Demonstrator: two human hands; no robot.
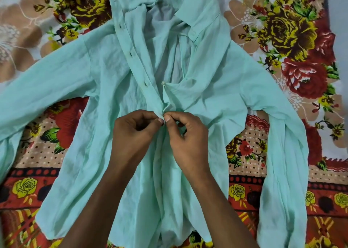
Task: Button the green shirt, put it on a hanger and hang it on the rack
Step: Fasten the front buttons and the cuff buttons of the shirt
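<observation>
A green shirt [116, 74] lies spread face-up on a floral bedsheet [293, 40] as the left hand [134, 132] and right hand [185, 134] pinch its placket mid-chest; upper buttons look undone, with no hanger or rack in view

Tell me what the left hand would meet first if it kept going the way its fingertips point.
The left hand points right, toward the right hand. Their fingertips already meet at the green shirt placket, so it would press straight into the right hand's thumb.
</observation>
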